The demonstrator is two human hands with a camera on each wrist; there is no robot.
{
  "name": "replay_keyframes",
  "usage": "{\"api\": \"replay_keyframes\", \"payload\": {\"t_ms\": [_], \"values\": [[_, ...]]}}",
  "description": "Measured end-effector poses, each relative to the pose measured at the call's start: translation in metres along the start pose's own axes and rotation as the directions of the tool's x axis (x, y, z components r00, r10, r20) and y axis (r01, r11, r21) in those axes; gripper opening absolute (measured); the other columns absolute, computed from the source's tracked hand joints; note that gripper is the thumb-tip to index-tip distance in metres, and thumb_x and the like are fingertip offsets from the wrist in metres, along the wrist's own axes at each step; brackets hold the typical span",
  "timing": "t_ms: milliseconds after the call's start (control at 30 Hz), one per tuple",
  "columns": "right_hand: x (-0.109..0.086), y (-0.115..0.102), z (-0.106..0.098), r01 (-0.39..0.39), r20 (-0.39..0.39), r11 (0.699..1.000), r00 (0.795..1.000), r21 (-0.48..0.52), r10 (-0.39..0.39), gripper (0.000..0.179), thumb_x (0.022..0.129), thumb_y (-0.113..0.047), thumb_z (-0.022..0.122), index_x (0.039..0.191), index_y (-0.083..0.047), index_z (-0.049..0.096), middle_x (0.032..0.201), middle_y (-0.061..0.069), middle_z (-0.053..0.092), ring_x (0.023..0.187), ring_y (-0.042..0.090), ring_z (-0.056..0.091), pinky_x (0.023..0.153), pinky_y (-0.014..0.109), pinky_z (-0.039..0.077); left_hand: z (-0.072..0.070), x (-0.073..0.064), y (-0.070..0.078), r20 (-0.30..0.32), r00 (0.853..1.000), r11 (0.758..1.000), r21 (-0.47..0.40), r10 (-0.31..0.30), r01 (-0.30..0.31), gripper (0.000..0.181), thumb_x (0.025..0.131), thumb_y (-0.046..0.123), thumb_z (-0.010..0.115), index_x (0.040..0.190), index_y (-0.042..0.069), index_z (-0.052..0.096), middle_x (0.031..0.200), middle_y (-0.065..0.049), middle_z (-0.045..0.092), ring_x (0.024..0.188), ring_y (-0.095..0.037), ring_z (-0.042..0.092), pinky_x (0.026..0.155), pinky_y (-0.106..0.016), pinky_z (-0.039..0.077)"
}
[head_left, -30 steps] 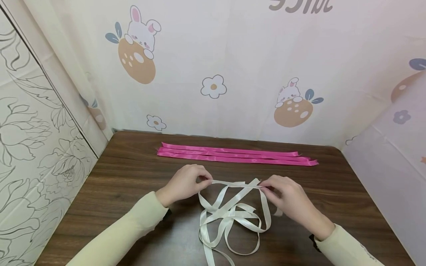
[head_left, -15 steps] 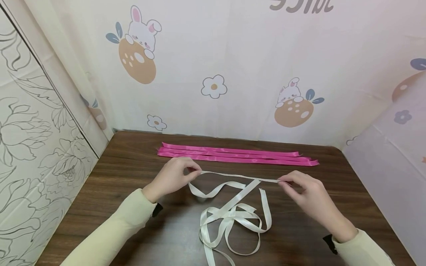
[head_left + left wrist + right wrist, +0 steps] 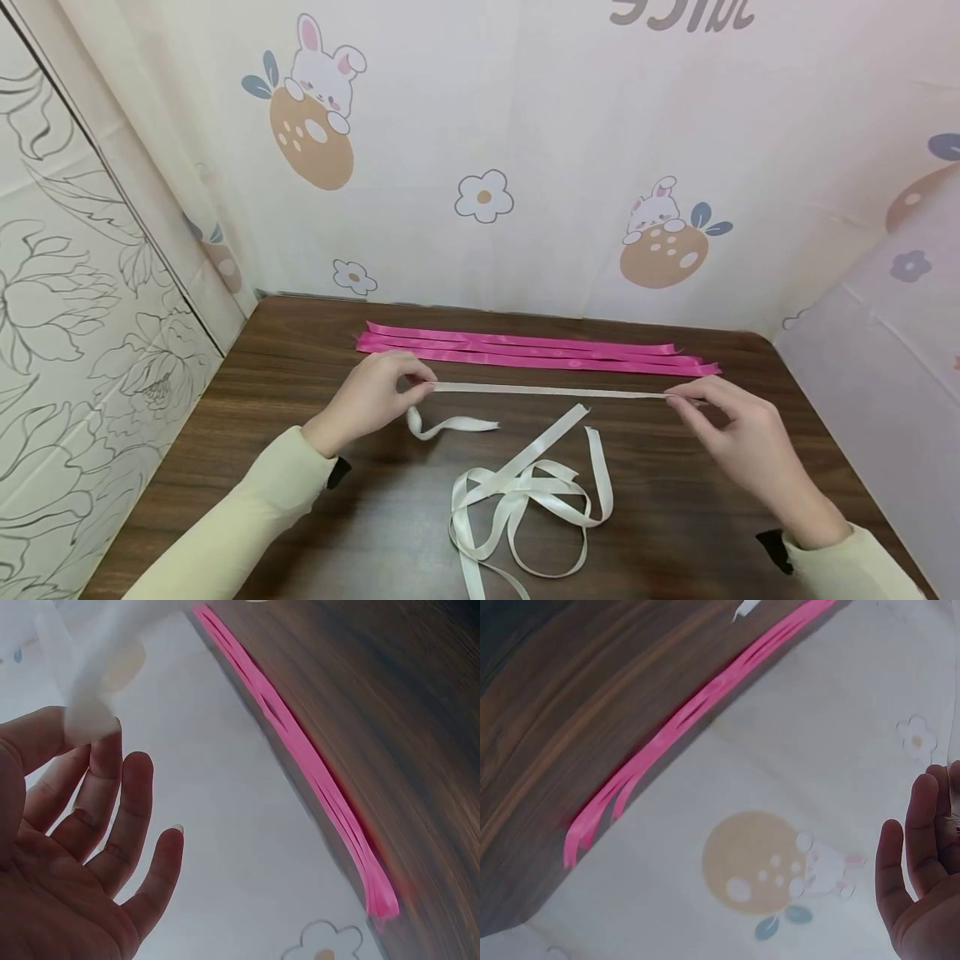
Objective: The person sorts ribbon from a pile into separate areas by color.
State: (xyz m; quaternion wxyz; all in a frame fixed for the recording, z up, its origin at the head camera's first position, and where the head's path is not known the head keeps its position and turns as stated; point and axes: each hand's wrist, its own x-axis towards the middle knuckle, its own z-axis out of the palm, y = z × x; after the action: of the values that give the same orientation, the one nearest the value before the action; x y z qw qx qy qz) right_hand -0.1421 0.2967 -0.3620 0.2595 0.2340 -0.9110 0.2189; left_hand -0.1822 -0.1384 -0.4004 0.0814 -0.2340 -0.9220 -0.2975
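Observation:
A cream satin ribbon (image 3: 547,390) is stretched straight between both hands, just in front of the pink strips. My left hand (image 3: 372,393) pinches it between thumb and forefinger, and a loose tail (image 3: 453,424) curls down below that hand. At the other end, my right hand (image 3: 738,421) pinches the ribbon near its tip. In the left wrist view, blurred ribbon (image 3: 90,712) covers the thumb and fingertip, with the other fingers of the left hand (image 3: 82,847) relaxed. Only some fingers of the right hand (image 3: 930,862) show in the right wrist view.
More cream ribbon (image 3: 517,492) lies in loose loops on the dark wooden table (image 3: 300,533). Several pink ribbon strips (image 3: 525,350) lie side by side along the back. A printed curtain (image 3: 480,108) hangs behind the table's far edge.
My hands have moved apart, drawing one cream ribbon out of the pile and stretching it taut. Its loose tail has slid left, away from the loops. The pink strips stay put.

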Motion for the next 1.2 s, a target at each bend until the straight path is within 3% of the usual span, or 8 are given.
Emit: {"api": "replay_keyframes", "payload": {"t_ms": [167,400,600,800,1033,1100,1200], "values": [[-0.002,0.017,-0.009,-0.014,-0.068,0.999,0.998,-0.036,0.012,0.03,0.069,0.005,0.079,0.09,-0.016,0.074,0.083,-0.005,0.07,0.089,-0.026,0.048,0.073,0.001,0.038,-0.009,-0.006,-0.009,-0.018,1.0,1.0,0.005,-0.022,0.022,0.006,0.085,0.017,0.071,0.088,0.021,0.073,0.084,0.011,0.069,0.077,-0.003,0.061,0.075,-0.028,0.052],[-0.008,0.044,-0.018,-0.111,-0.102,0.993,0.989,-0.037,0.107,0.021,0.074,0.0,0.078,0.089,-0.014,0.074,0.088,-0.035,0.059,0.086,-0.026,0.047,0.075,0.0,0.033,-0.013,-0.013,-0.021,-0.003,0.999,0.999,-0.032,-0.042,0.042,0.005,0.085,0.018,0.072,0.089,0.021,0.074,0.085,0.011,0.069,0.077,-0.003,0.063,0.074,-0.032,0.054],[-0.012,0.064,-0.021,-0.195,-0.108,0.981,0.976,-0.02,0.192,0.014,0.078,-0.005,0.076,0.089,-0.013,0.074,0.085,-0.045,0.052,0.078,-0.026,0.046,0.07,-0.001,0.033,-0.013,-0.019,-0.034,0.0,0.999,0.998,-0.035,-0.046,0.046,0.007,0.084,0.019,0.073,0.091,0.017,0.074,0.086,0.009,0.071,0.08,-0.005,0.065,0.076,-0.033,0.055],[-0.018,0.085,-0.026,-0.337,-0.049,0.941,0.941,-0.039,0.335,0.011,0.084,-0.017,0.074,0.094,-0.014,0.073,0.077,-0.045,0.05,0.067,-0.026,0.045,0.058,0.003,0.036,-0.013,-0.026,-0.053,0.007,0.997,0.997,-0.019,-0.075,0.075,0.009,0.085,0.021,0.072,0.094,0.017,0.074,0.086,0.009,0.07,0.081,-0.007,0.062,0.078,-0.037,0.053],[-0.023,0.099,-0.027,-0.409,0.023,0.906,0.91,-0.107,0.414,0.018,0.087,-0.027,0.07,0.097,-0.013,0.072,0.073,-0.047,0.045,0.062,-0.019,0.042,0.054,0.011,0.034,-0.014,-0.033,-0.075,-0.032,0.993,0.993,-0.029,-0.117,0.116,0.008,0.087,0.021,0.071,0.094,0.02,0.073,0.092,0.007,0.069,0.085,-0.01,0.063,0.082,-0.037,0.052],[-0.023,0.101,-0.026,-0.415,0.045,0.901,0.905,-0.127,0.423,0.019,0.087,-0.03,0.07,0.097,-0.014,0.072,0.072,-0.041,0.049,0.06,-0.013,0.041,0.053,0.014,0.033,-0.014,-0.034,-0.08,-0.043,0.989,0.989,-0.034,-0.142,0.141,0.008,0.087,0.023,0.071,0.094,0.02,0.073,0.093,0.007,0.07,0.087,-0.011,0.064,0.083,-0.037,0.052],[-0.023,0.103,-0.021,-0.411,0.082,0.899,0.901,-0.153,0.426,0.021,0.087,-0.032,0.07,0.097,-0.013,0.072,0.07,-0.02,0.062,0.056,-0.005,0.04,0.051,0.017,0.031,-0.015,-0.034,-0.089,-0.052,0.981,0.982,-0.037,-0.185,0.183,0.009,0.087,0.025,0.07,0.094,0.02,0.073,0.095,0.005,0.071,0.091,-0.013,0.065,0.083,-0.038,0.051]]}}
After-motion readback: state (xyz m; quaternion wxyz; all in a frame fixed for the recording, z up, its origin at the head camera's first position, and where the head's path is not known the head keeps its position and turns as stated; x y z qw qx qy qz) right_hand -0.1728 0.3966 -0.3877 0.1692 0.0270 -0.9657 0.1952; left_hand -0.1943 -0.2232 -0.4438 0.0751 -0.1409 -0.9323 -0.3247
